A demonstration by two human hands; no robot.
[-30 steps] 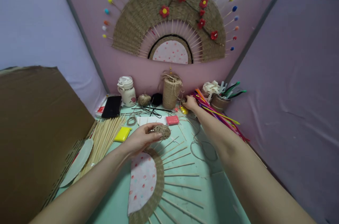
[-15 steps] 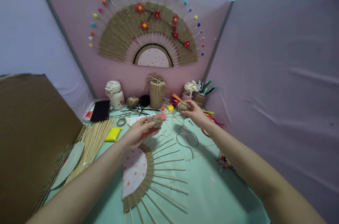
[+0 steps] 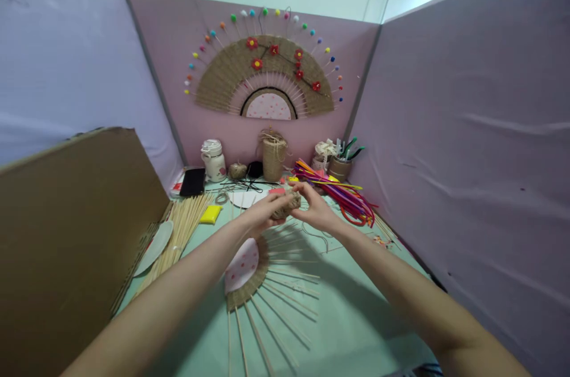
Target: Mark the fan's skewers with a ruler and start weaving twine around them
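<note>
My left hand (image 3: pixel 262 212) is closed around a ball of brown twine (image 3: pixel 287 205), held above the table. My right hand (image 3: pixel 314 211) meets it from the other side, its fingers curled against the twine. Whether one ball or two sit between the hands I cannot make out. Below them lies a half-made fan (image 3: pixel 265 263), with a pink-spotted white half circle, a woven twine band and bare sticks spreading out to the right. A loose loop of twine (image 3: pixel 321 240) rests on the table under my right hand.
A finished fan (image 3: pixel 222 77) hangs on the pink back panel. Along the back stand a white bottle (image 3: pixel 214 162), a large twine spool (image 3: pixel 272 158) and a tool pot (image 3: pixel 340 168). Pipe cleaners (image 3: pixel 342 196) lie right; bamboo sticks (image 3: pixel 189 219), a yellow packet (image 3: pixel 211 214) and cardboard (image 3: pixel 84 228) are left.
My hands, each holding a twine ball apart from the other, have come together. The right hand moved left and down toward the left hand. The camera view has shifted, showing more wall above.
</note>
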